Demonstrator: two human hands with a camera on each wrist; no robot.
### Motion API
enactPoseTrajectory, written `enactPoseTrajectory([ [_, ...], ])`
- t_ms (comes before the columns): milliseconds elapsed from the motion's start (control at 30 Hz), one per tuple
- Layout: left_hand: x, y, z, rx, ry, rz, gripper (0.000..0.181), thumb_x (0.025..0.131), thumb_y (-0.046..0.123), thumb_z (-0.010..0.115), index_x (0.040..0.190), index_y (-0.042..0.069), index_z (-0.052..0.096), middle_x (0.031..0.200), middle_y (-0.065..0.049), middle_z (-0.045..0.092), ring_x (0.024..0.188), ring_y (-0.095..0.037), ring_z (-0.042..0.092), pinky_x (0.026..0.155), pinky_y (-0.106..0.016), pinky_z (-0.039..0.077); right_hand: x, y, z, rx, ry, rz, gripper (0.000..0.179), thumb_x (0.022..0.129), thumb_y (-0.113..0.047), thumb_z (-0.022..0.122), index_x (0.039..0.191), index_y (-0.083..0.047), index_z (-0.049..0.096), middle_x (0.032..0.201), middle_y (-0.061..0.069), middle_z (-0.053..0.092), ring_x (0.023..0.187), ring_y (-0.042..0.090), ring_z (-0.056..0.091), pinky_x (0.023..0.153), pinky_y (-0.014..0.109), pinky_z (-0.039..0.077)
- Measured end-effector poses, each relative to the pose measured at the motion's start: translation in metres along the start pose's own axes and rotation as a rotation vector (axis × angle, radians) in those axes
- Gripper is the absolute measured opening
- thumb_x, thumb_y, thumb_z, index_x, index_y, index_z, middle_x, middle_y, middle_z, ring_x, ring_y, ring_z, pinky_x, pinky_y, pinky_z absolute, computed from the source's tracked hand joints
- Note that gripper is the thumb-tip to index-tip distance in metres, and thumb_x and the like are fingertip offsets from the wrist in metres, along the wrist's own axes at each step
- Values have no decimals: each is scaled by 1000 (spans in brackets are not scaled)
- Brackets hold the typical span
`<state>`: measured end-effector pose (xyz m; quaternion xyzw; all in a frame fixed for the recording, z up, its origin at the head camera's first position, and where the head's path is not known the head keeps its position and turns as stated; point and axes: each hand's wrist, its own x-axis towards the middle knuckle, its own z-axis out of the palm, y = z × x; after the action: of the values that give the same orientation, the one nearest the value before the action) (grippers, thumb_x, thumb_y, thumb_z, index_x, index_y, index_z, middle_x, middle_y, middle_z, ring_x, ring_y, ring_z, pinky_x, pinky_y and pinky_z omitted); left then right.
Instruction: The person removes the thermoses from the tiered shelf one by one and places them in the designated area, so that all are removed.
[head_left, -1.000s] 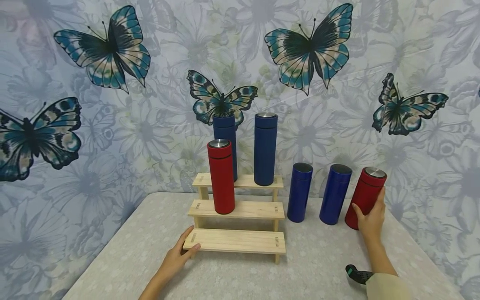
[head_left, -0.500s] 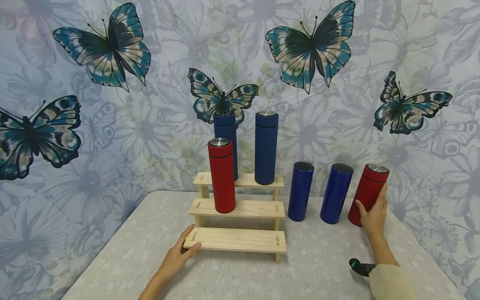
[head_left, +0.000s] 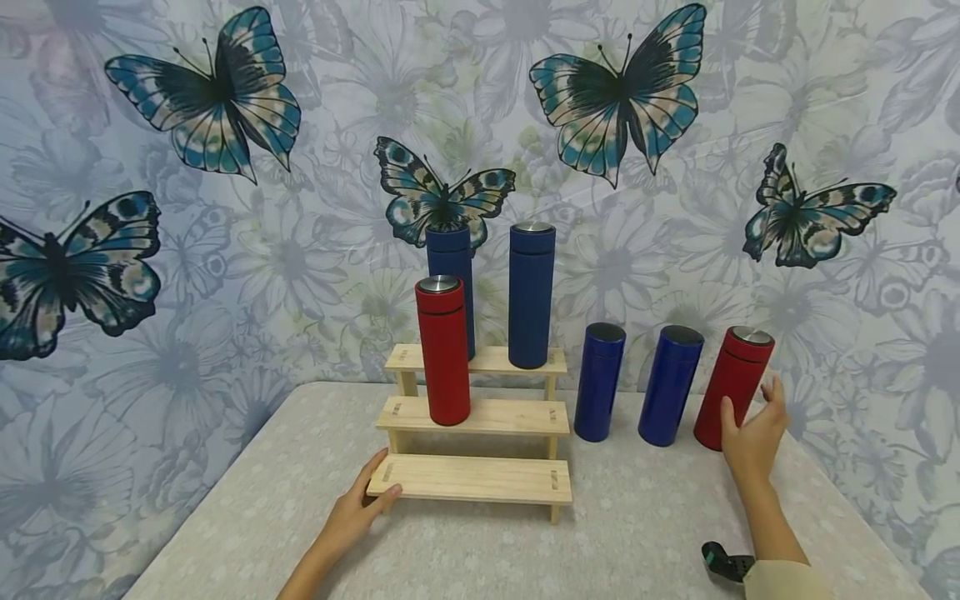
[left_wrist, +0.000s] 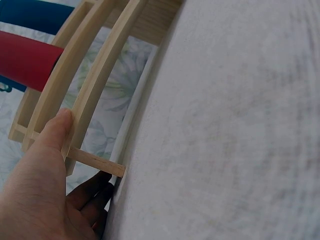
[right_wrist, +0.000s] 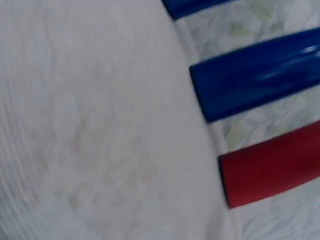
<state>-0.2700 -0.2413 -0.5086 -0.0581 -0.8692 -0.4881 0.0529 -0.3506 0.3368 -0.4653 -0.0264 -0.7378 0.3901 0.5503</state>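
Observation:
My left hand [head_left: 358, 510] grips the left end of the lowest shelf of a three-step wooden display stand [head_left: 480, 479]. In the left wrist view its thumb [left_wrist: 59, 129] lies along that board and the other fingers are down by the stand's leg [left_wrist: 97, 161]. On the right, my right hand [head_left: 756, 437] is beside a red thermos flask [head_left: 733, 387] with a steel lid, fingers spread and loose. That flask stands upright on the table. The right wrist view shows the lower part of the red flask [right_wrist: 272, 167], with no hand in sight.
Two glossy blue flasks [head_left: 600, 383] [head_left: 671, 387] stand between the stand and the red flask. Another red flask [head_left: 444, 354] is on the middle step, and two matte blue flasks [head_left: 531, 300] are on the top step. A black strap-like device [head_left: 726, 562] is by the right forearm.
The right-hand red flask was first shifted slightly back and right, then the right hand let go and drew a little away to the right. The left hand has stayed on the stand.

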Motion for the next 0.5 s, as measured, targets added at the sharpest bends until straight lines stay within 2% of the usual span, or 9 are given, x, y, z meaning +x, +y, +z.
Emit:
enactPoseTrajectory([
  [100,0,1,0,-3,-3,-5,69,89,44,57,146,29,22,141,-24,34,117,-48,43,86,-61,40,4,-31,1,73,106,-49,60,82,-3,60,135,-2,35,123,23,47,117,30,40,99,35,29],
  [200,0,1,-1,3,1,-4,69,89,44,57,146,29,22,141,-24,34,117,-48,44,86,-61,40,6,-83,6,185,173,-104,47,79,4,58,124,6,43,115,24,53,111,27,47,94,29,34],
  [267,-1,1,-2,5,1,-3,69,89,44,57,146,29,22,141,-24,34,116,-48,44,86,-61,41,4,-118,12,264,188,-158,40,77,8,57,115,13,46,108,27,56,105,26,51,92,26,36],
  [367,-1,1,-1,4,3,1,69,89,43,58,146,29,22,141,-24,34,115,-47,46,86,-59,42,-5,-161,25,356,151,-253,33,74,13,56,105,19,48,99,31,56,97,27,54,91,25,38],
  [433,-1,1,-1,2,6,2,69,89,43,58,146,29,23,141,-24,35,115,-47,46,85,-59,42,-14,-176,38,408,93,-315,32,73,13,58,103,18,50,97,29,57,94,26,55,89,25,39],
  [500,-2,1,1,2,8,2,70,89,43,58,146,27,23,140,-24,35,115,-47,46,86,-59,42,-25,-185,53,447,-1,-369,32,74,12,60,104,16,52,100,26,58,95,28,55,87,28,41],
])
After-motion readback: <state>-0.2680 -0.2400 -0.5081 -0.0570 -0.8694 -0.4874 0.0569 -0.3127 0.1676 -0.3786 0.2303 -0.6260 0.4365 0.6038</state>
